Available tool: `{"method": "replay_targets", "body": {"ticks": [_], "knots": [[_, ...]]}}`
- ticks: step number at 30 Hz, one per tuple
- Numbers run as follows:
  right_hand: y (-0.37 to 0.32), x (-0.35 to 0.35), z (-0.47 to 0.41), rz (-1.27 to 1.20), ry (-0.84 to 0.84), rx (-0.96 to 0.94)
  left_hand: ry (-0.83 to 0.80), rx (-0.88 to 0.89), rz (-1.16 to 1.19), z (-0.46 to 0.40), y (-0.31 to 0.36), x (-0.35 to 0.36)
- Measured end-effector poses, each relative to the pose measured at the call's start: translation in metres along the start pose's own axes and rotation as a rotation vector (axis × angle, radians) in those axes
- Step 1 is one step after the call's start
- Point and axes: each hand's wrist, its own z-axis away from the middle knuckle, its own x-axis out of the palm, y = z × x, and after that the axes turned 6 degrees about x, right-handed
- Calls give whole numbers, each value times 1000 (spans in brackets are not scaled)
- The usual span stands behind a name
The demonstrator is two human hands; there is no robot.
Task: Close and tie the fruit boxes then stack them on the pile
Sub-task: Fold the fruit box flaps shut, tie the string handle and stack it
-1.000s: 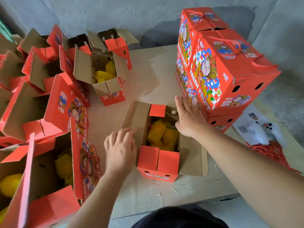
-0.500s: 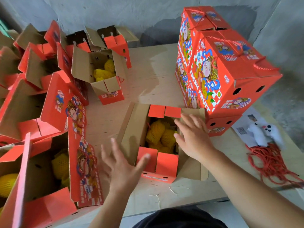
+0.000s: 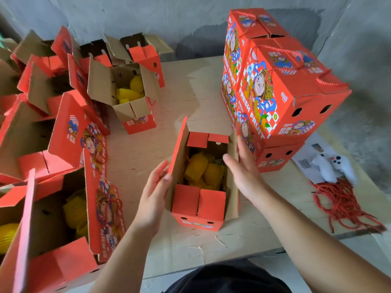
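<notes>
Both hands make the grip here: the left hand presses flat, fingers straight, against the outside of the raised left side flap, and the right hand lies open-palmed against the right side flap, neither curled round anything; largest in view, the pile of closed fruit boxes stands on the plywood surface just right of the work, corded and stacked; the open fruit box sits at the centre of the surface between the hands, its short red end flaps upright; it looks like stiff corrugated card, likely to crease at the scored folds and nowhere else, so pushing broadly on the flap faces seems wiser than pinching edges; the net-sleeved yellow fruit inside probably gives it real weight and bruises easily, so I would lift from under the base or the side walls, not by flaps; red cords for tying lie far right, limp and tangly.
</notes>
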Motion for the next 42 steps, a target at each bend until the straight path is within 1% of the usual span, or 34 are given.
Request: {"method": "replay_targets", "body": {"ticks": [2,4,5,7,9,11,13,15,17,18,19,21,22,24,26,27,28,29,30,31,32,33,34,35,36,38,39,42], "knots": [[-4,8,-9,218,-47,3,-71,14,-72,4,2,9],[-1,16,-14,398,-91,47,-115,44,-228,7,1,14],[1,19,-16,453,-85,44,-129,73,-325,7,-1,17],[3,23,-18,514,-74,14,-155,156,-570,8,-6,20],[1,25,-20,544,-87,6,-199,201,-785,8,-10,23],[-1,25,-21,568,-126,34,-210,207,-877,9,-17,26],[-3,27,-22,621,-165,59,-169,189,-877,8,-21,30],[-5,33,-23,680,-190,67,-148,164,-821,7,-24,33],[-4,42,-23,659,-144,67,-175,158,-834,1,-25,36],[-3,46,-23,598,-98,88,-187,160,-868,-3,-25,38],[-2,49,-22,489,-49,150,-187,163,-897,-7,-24,39],[0,57,-17,223,30,346,-169,152,-896,-18,-21,40],[2,61,-15,143,50,413,-161,131,-887,-22,-21,41],[5,66,-14,129,37,436,-135,76,-911,-22,-19,45],[9,57,-19,134,-29,362,-97,-11,-891,-7,-19,58],[11,48,-24,138,-91,315,-103,-60,-855,6,-21,65],[13,37,-29,149,-177,264,-143,-105,-805,22,-26,71],[14,24,-33,174,-290,214,-220,-122,-775,38,-31,73],[15,13,-35,218,-419,166,-313,-101,-788,50,-34,71],[16,2,-36,280,-538,128,-386,-32,-857,56,-34,65],[16,-6,-36,353,-617,97,-411,82,-983,53,-29,55],[15,-11,-33,430,-643,66,-397,230,-1156,43,-23,44],[14,-14,-29,501,-619,34,-392,393,-1319,26,-17,33],[13,-16,-24,565,-558,0,-419,538,-1416,7,-10,23],[13,-16,-17,626,-485,-30,-474,632,-1469,-12,-4,15],[12,-19,-4,726,-356,-30,-580,737,-1496,-44,4,4],[13,-23,3,738,-313,3,-595,789,-1516,-55,4,3],[23,-40,21,751,-281,86,-554,904,-1615,-69,1,7]]}}
